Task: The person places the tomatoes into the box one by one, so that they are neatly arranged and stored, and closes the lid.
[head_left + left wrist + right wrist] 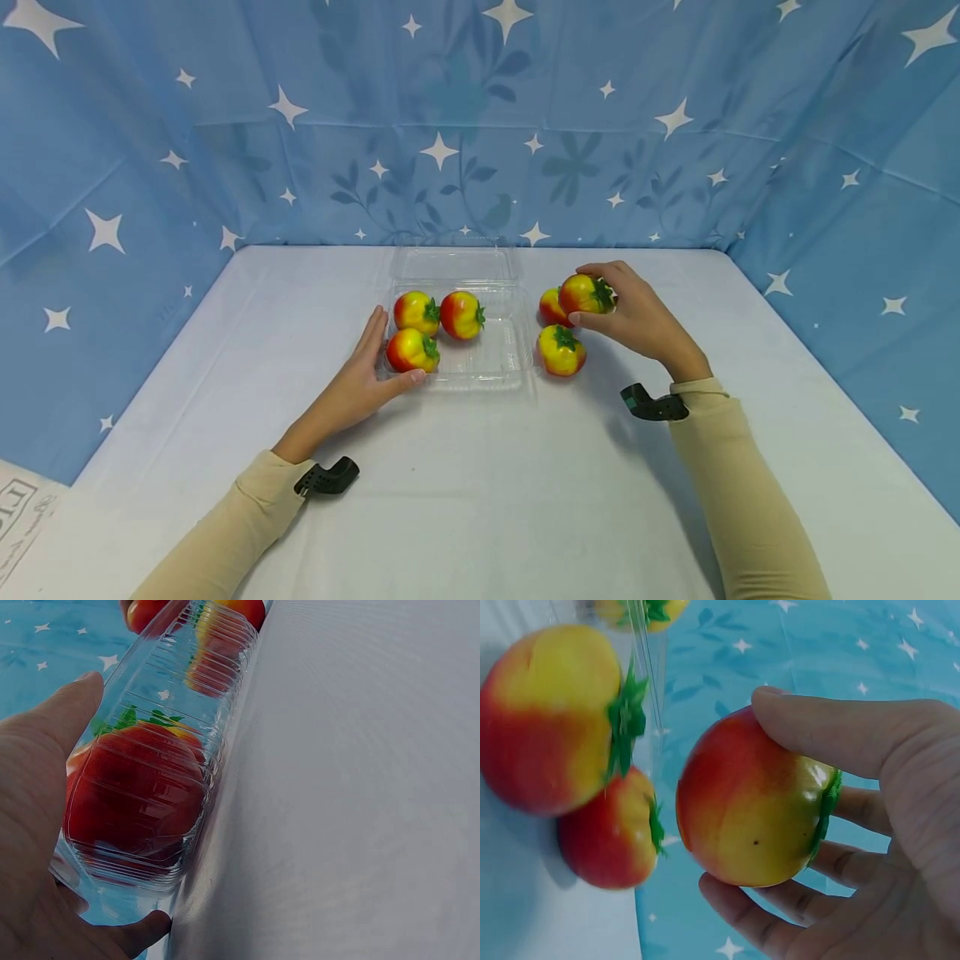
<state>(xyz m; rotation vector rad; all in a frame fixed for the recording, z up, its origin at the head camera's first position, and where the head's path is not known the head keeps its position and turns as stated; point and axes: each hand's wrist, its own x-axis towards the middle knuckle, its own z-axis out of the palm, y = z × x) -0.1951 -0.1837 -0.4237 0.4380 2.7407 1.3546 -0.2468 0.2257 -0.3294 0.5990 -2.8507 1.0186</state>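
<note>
Looks about half done, with three fruits (460, 315) inside the clear box (483, 382), mostly by its left edge, toward the far edge of the desk (465, 500). Leaves two loose fruits (561, 357) beside the box's right edge, plus a held fruit (583, 294) near them, not yet in. Grasps that held fruit between thumb and fingers of the right hand (632, 313). Rests the left hand (360, 379), spread wide and unclenched, against the box's near-left corner.
</note>
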